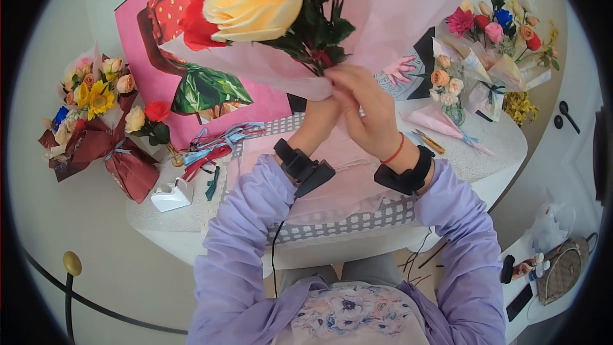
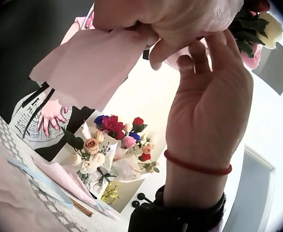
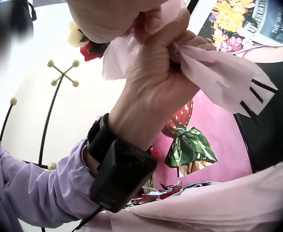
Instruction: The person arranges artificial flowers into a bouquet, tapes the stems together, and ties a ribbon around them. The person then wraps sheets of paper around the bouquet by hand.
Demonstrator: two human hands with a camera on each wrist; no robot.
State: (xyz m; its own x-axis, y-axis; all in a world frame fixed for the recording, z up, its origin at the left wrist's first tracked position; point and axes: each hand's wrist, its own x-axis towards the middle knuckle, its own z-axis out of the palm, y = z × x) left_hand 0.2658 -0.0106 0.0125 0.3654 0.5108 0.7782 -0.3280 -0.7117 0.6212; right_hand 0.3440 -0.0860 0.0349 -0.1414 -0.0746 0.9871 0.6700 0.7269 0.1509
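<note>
A bouquet in pale pink wrapping paper [image 1: 408, 19] is held up over the table, with a large cream rose [image 1: 255, 1], red and pink blooms and dark green leaves. My left hand [image 3: 156, 72] grips the gathered paper round the stems, and dark stem ends [image 3: 250, 99] poke out of the flared paper below the fist. My right hand [image 1: 367, 112], with a red cord on its wrist, is at the neck of the bouquet, its fingers bent and pinching the paper beside the left hand. In the left wrist view, the left hand [image 2: 156, 14] partly hides the right fingertips.
Sheets of pink paper [image 1: 319, 182] cover a grey patterned cloth. Left are ribbons [image 1: 220, 144], a white tape dispenser [image 1: 172, 195] and a maroon-wrapped bouquet [image 1: 121, 160]. Right are a utility knife [image 1: 428, 142], a rolled pink paper cone [image 1: 440, 121] and more bouquets [image 1: 498, 45]. A pink poster bag [image 1: 153, 57] stands behind.
</note>
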